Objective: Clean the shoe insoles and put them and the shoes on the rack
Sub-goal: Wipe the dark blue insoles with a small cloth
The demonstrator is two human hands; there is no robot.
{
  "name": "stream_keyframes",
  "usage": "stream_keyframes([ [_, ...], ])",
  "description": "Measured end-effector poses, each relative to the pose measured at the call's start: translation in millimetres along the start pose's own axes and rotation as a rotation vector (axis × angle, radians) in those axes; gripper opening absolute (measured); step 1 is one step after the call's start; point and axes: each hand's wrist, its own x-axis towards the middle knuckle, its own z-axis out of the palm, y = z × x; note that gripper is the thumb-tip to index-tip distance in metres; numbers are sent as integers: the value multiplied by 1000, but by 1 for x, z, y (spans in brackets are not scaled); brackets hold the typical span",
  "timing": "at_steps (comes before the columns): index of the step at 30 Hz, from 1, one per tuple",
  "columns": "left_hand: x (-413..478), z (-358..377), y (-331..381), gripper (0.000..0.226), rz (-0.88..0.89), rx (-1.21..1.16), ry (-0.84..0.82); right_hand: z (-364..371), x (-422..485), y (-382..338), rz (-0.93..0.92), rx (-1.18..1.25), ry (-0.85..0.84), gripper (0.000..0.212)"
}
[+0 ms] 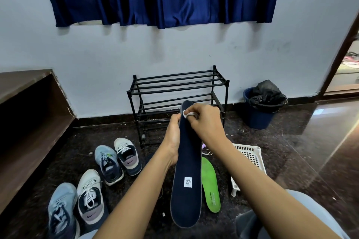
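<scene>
One insole is held upright mid-frame, gripped by left hand, cloth pinched against its top by right hand.

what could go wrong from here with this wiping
The left hand grips the navy insole only near its toe, so the long free heel end may bend or slip as the right hand rubs with the cloth. The green insole lies on the floor below and may catch falling dirt.

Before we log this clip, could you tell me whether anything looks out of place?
The four shoes on the floor alternate blue, white, blue, white, so pairs are split. The white basket seems tipped on its side.
</scene>
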Motion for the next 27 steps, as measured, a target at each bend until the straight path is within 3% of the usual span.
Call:
stream_keyframes([
  [5,0,7,-3,44,-8,-21,-36,-8,17,16,129,10,127,21],
  [13,10,-7,-5,53,-13,18,18,11,-5,0,9,17,3,22],
  [17,9,-2,-5,51,-15,-25,0,7,7,7,51,12,56,21],
  [23,12,3,-10,46,-33,-77,-59,-5,28,31,199,43,138,22],
  [27,17,2,-10,44,-30,-113,-13,-18,41,46,400,268,226,18],
])
